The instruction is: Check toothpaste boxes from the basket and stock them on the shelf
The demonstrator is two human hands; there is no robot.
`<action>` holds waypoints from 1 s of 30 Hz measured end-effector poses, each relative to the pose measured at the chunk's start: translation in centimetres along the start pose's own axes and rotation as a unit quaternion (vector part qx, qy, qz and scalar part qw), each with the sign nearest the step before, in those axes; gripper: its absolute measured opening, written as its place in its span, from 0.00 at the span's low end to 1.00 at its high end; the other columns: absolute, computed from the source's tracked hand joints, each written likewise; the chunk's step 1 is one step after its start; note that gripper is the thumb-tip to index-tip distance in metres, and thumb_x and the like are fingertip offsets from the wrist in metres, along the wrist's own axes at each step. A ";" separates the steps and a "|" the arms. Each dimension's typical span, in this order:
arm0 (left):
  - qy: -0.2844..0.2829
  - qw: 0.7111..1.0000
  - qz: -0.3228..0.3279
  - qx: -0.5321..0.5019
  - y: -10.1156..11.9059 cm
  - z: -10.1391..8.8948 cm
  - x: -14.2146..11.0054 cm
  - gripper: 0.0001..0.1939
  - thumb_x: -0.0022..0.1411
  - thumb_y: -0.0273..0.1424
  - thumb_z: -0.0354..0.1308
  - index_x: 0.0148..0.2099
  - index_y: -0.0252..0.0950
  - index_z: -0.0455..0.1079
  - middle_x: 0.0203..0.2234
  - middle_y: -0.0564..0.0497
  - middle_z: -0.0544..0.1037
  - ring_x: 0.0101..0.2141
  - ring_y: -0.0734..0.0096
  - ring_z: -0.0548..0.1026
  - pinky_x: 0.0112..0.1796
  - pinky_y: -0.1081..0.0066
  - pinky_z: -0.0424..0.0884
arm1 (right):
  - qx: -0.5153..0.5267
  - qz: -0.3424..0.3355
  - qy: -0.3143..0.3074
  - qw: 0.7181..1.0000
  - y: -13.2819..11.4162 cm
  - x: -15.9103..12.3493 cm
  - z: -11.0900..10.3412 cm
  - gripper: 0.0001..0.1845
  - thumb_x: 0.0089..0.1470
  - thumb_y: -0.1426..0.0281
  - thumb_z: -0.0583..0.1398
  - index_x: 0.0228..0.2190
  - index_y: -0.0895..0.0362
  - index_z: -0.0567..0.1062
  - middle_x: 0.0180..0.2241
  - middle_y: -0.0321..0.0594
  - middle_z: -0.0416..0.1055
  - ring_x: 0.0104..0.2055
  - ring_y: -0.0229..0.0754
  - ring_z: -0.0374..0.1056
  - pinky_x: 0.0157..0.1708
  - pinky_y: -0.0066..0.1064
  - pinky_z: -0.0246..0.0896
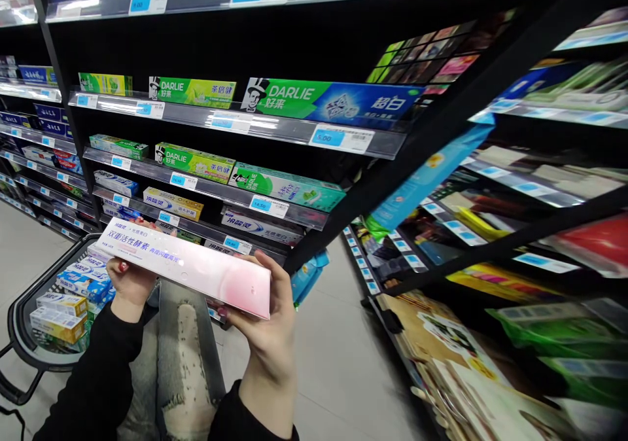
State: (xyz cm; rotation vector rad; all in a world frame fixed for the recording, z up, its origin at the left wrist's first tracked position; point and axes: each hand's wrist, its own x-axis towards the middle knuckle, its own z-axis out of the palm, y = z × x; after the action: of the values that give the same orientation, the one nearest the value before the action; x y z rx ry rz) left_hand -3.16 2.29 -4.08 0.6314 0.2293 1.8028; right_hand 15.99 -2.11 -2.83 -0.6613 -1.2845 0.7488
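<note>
A long white-and-pink toothpaste box [189, 263] is held across the front of my body, its printed face turned up toward me. My left hand [131, 282] grips its left end, with the fingertips just showing over the far edge. Around the right end, my right hand [275, 317] is closed, thumb below and fingers behind. The box slopes down slightly to the right. Past it, the lower shelf carries a yellow-and-white toothpaste box [173, 203] and a white-and-purple toothpaste box [262, 224].
Green Darlie boxes [282, 101] stand along the shelf rows with price tags [341, 138]. At lower left, a black-rimmed basket [22, 336] holds several toothpaste boxes [61, 317]. Blue hanging packets [426, 173] jut out by the dark shelf post. More stocked shelves [544, 186] line the right.
</note>
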 end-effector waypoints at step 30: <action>0.077 0.993 -0.090 0.030 -1.1 0.7 0.7 0.20 0.47 0.33 0.57 0.45 0.38 0.73 0.47 0.46 0.79 0.57 0.53 0.69 0.57 0.53 0.65 | -0.056 0.063 0.084 0.993 5.3 0.4 -0.2 0.38 0.32 0.62 0.74 0.45 0.51 0.68 0.47 0.40 0.68 0.45 0.45 0.67 0.44 0.35 0.63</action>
State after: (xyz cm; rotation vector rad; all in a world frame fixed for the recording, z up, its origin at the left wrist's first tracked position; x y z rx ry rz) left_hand -2.01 3.19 -3.76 0.4978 0.4316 1.6761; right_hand 15.57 1.38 -6.76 -0.8861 -1.1435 0.7112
